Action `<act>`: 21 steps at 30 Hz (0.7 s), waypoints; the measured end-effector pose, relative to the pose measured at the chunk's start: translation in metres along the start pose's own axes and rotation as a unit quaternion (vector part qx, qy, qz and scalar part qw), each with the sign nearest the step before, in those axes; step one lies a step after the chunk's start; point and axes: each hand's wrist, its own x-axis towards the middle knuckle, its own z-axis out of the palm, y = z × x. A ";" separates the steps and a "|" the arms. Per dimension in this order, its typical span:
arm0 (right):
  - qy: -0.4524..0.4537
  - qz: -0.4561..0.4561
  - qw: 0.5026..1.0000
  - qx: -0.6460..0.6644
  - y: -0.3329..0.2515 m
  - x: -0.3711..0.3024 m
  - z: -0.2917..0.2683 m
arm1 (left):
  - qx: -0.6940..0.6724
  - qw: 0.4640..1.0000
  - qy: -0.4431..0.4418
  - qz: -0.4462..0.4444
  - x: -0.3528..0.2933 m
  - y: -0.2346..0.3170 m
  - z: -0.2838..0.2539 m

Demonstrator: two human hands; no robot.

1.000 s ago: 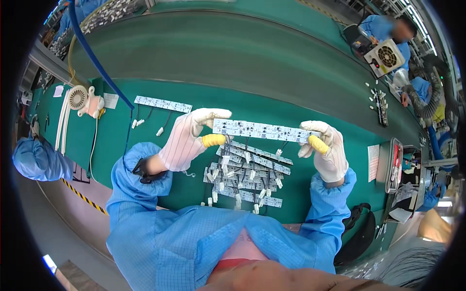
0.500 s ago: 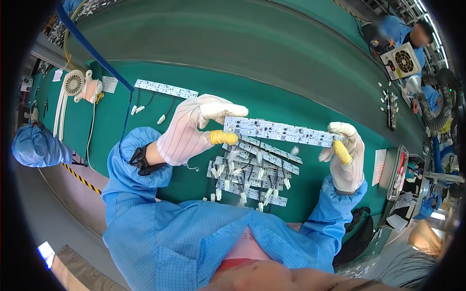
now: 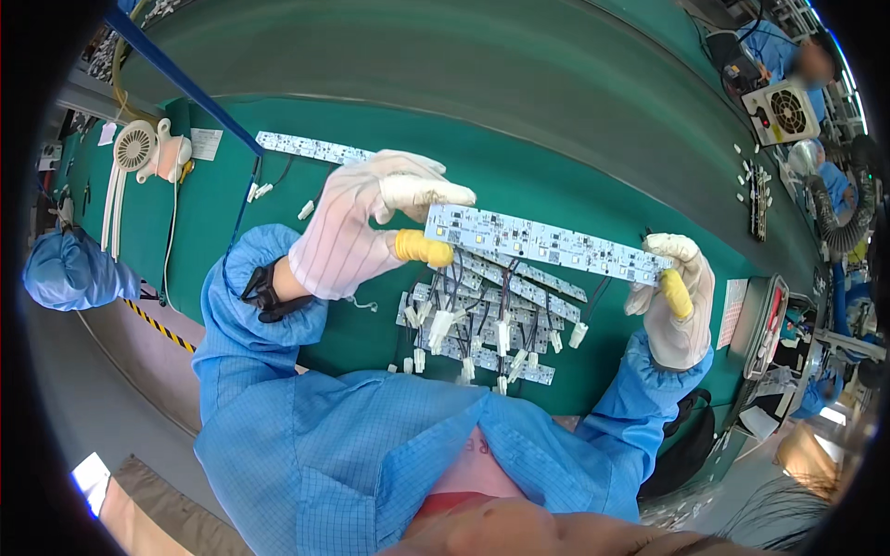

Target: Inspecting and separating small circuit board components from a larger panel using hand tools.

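Note:
A long white LED circuit board (image 3: 547, 245) is held up between my hands, its dotted face toward me. My left hand (image 3: 371, 218), in a striped white glove with a yellow thumb cover, pinches its left end. The right end is gripped by my right hand (image 3: 675, 301), gloved the same way. Black wires with white connectors hang below the board. Under it lies a pile of similar circuit boards (image 3: 533, 372) with wires and white plugs, partly hidden by the held one. Another circuit board (image 3: 311, 148) lies beyond my left hand, its near end covered by that hand.
A small fan (image 3: 137, 146) and a paper slip (image 3: 206, 144) are on the green table at left. A blue hose (image 3: 185, 79) crosses the upper left. At right stand a metal tray (image 3: 765, 324) and a boxed fan unit (image 3: 788, 111) near another person (image 3: 774, 46).
The held board has tipped, showing its face more fully, and its right end has shifted right with my right hand. Its hanging wires and plugs show more clearly.

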 end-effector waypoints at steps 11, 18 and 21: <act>0.028 0.011 0.999 -0.024 -0.007 -0.006 0.005 | -0.003 0.999 0.030 0.014 0.004 0.002 -0.001; -0.011 -0.001 1.000 0.018 -0.003 -0.007 0.001 | 0.021 0.999 0.017 0.021 0.005 0.002 -0.002; 0.016 0.012 1.000 -0.011 -0.010 -0.011 0.005 | 0.037 0.998 0.026 0.048 0.009 0.004 -0.003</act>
